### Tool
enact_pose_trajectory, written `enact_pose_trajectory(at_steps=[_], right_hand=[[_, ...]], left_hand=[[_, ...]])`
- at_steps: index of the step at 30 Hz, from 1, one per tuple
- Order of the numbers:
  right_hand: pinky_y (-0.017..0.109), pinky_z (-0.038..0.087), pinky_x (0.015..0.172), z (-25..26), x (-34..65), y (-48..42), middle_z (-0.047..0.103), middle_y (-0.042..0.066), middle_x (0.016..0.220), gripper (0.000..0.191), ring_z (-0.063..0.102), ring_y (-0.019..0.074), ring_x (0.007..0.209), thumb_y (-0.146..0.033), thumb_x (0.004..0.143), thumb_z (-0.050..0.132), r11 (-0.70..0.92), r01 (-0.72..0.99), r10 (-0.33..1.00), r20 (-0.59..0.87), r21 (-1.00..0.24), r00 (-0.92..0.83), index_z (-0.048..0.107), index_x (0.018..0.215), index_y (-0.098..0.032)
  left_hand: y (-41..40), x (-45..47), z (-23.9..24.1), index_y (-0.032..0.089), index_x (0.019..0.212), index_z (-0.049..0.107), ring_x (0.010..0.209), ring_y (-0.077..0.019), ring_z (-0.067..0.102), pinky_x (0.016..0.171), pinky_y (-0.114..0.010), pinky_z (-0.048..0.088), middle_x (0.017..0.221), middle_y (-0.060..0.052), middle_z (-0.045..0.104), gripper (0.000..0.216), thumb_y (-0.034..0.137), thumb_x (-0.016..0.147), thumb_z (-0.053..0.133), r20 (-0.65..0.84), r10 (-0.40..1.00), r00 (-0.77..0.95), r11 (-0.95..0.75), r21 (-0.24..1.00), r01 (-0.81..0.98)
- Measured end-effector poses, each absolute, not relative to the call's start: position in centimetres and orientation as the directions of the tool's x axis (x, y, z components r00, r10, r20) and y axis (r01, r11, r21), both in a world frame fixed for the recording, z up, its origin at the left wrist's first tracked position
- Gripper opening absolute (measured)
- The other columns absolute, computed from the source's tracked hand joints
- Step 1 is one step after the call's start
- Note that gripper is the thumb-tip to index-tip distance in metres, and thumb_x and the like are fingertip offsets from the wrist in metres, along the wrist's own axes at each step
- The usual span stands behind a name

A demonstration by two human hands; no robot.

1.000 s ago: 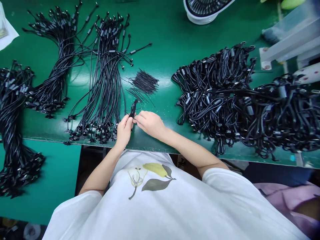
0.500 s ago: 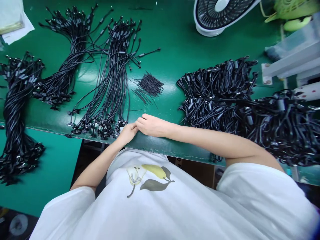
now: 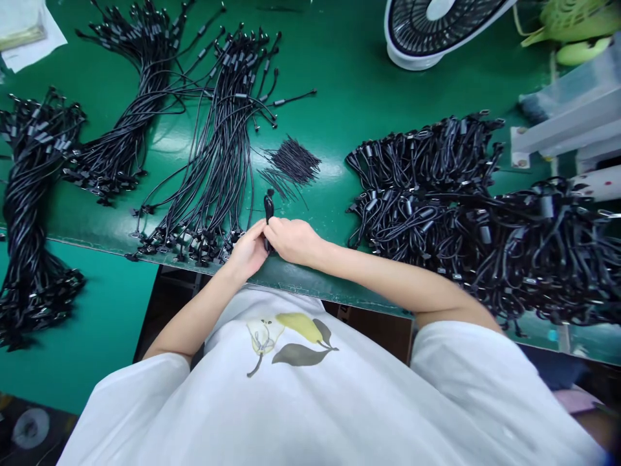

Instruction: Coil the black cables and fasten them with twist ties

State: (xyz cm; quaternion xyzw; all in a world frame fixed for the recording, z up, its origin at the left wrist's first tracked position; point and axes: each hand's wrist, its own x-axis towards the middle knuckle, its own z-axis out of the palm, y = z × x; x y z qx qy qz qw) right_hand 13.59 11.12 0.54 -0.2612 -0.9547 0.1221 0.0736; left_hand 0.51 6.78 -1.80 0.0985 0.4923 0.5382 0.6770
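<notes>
A folded black cable point(image 3: 269, 206) stands up between my hands at the table's front edge, its looped end pointing away from me. My left hand point(image 3: 250, 249) is closed on it from the left. From the right, my right hand point(image 3: 292, 239) pinches the same cable with fingers bent round it. Just beyond lies a pile of short black twist ties point(image 3: 295, 162). Left of my hands, a bunch of straight black cables point(image 3: 218, 152) lies with connectors toward me. To the right are heaps of folded, bundled cables point(image 3: 417, 210).
Two more cable bunches lie at the left, one fanned point(image 3: 140, 97) and one twisted point(image 3: 32, 188). A white fan point(image 3: 417, 58) stands at the back. Papers point(image 3: 36, 52) lie at the far left corner. A white frame point(image 3: 557, 133) stands at the right on the green table point(image 3: 334, 77).
The folded cable, hidden behind my hands before, now shows upright between them. Both hands have turned and my right hand has shifted slightly. The view has moved a little.
</notes>
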Motion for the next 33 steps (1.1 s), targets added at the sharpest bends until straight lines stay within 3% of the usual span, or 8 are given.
enact_pose_trajectory(at_steps=[6, 10, 15, 18, 21, 25, 29, 33], right_hand=[[0.026, 0.034, 0.06, -1.2, 13.5, 12.3, 0.047, -0.002, 0.061, 0.032, 0.045, 0.0133, 0.059, -0.032, 0.096, 0.034, 0.192, 0.352, 0.837, -0.034, -0.916, -0.546, 0.05, 0.072, -0.019], [0.027, 0.036, 0.069, -0.4, 14.7, 12.0, 0.052, 0.001, 0.073, 0.03, 0.049, 0.0152, 0.071, -0.033, 0.096, 0.037, 0.361, 0.383, 0.85, 0.131, -0.85, -0.51, 0.051, 0.072, -0.019], [0.027, 0.034, 0.068, 0.6, 15.1, 10.3, 0.061, 0.006, 0.091, 0.027, 0.053, 0.0169, 0.081, -0.026, 0.098, 0.037, 0.665, 0.442, 0.644, 0.164, -0.602, -0.747, 0.06, 0.085, -0.018], [0.027, 0.032, 0.066, 0.2, 15.0, 11.1, 0.061, 0.005, 0.088, 0.026, 0.052, 0.0167, 0.077, -0.024, 0.097, 0.039, 0.611, 0.565, 0.727, 0.111, -0.554, -0.678, 0.061, 0.086, -0.018], [0.027, 0.033, 0.068, 0.2, 14.8, 12.0, 0.058, 0.004, 0.082, 0.029, 0.052, 0.0163, 0.075, -0.026, 0.099, 0.038, 0.547, 0.607, 0.797, 0.137, -0.576, -0.588, 0.06, 0.081, -0.018], [0.027, 0.033, 0.067, 0.6, 14.6, 11.4, 0.059, 0.003, 0.083, 0.028, 0.052, 0.0156, 0.075, -0.025, 0.097, 0.04, 0.545, 0.559, 0.766, 0.1, -0.625, -0.635, 0.06, 0.08, -0.019], [0.026, 0.035, 0.07, 0.0, 14.6, 11.0, 0.062, 0.004, 0.086, 0.025, 0.054, 0.0158, 0.08, -0.024, 0.095, 0.042, 0.47, 0.511, 0.779, 0.067, -0.72, -0.623, 0.06, 0.08, -0.018], [0.024, 0.039, 0.07, -0.9, 14.5, 11.3, 0.059, 0.001, 0.076, 0.027, 0.056, 0.0138, 0.074, -0.023, 0.093, 0.043, 0.266, 0.395, 0.786, -0.039, -0.879, -0.617, 0.055, 0.07, -0.017]], left_hand=[[6.0, -0.4, -0.2, 0.024, 0.068, 0.073, 0.112, -0.0237, 0.049, 0.105, -0.035, 0.033, 0.107, -0.006, 0.061, 0.013, 0.018, 0.077, 0.067, 0.022, 0.982, -0.187, -0.02, 1.0, 0.014], [5.8, -1.2, -0.8, 0.025, 0.062, 0.073, 0.094, -0.0228, 0.051, 0.098, -0.036, 0.035, 0.087, -0.005, 0.059, 0.02, 0.011, 0.073, 0.063, -0.026, 1.0, -0.004, 0.026, 0.973, 0.228], [6.7, -2.1, -0.7, 0.018, 0.081, 0.075, 0.075, -0.0174, 0.05, 0.072, -0.028, 0.04, 0.077, -0.004, 0.058, 0.018, 0.03, 0.078, 0.061, -0.253, 0.967, -0.042, 0.228, 0.923, -0.312], [6.2, -2.2, -0.5, 0.017, 0.075, 0.074, 0.07, -0.0157, 0.046, 0.065, -0.026, 0.038, 0.074, -0.005, 0.058, 0.029, 0.04, 0.085, 0.059, -0.183, 0.983, -0.018, 0.171, 0.946, -0.274], [5.4, -1.5, -1.6, 0.017, 0.069, 0.072, 0.067, -0.0152, 0.045, 0.062, -0.026, 0.036, 0.071, -0.005, 0.059, 0.04, 0.048, 0.088, 0.058, -0.271, 0.961, 0.059, 0.277, 0.952, -0.129], [5.6, -1.2, -3.0, 0.016, 0.073, 0.071, 0.06, -0.013, 0.045, 0.057, -0.025, 0.037, 0.066, -0.003, 0.058, 0.05, 0.061, 0.087, 0.054, -0.427, 0.903, 0.053, 0.42, 0.848, -0.322], [6.0, -1.9, -2.1, 0.019, 0.106, 0.073, 0.091, -0.0171, 0.061, 0.082, -0.025, 0.046, 0.1, -0.006, 0.069, 0.042, 0.039, 0.07, 0.082, -0.315, 0.948, 0.054, 0.314, 0.89, -0.329], [5.5, -1.4, -1.3, 0.025, 0.125, 0.065, 0.107, -0.0191, 0.06, 0.09, -0.026, 0.046, 0.125, -0.006, 0.064, 0.049, 0.027, 0.077, 0.076, -0.245, 0.969, 0.03, 0.247, 0.949, -0.196]])
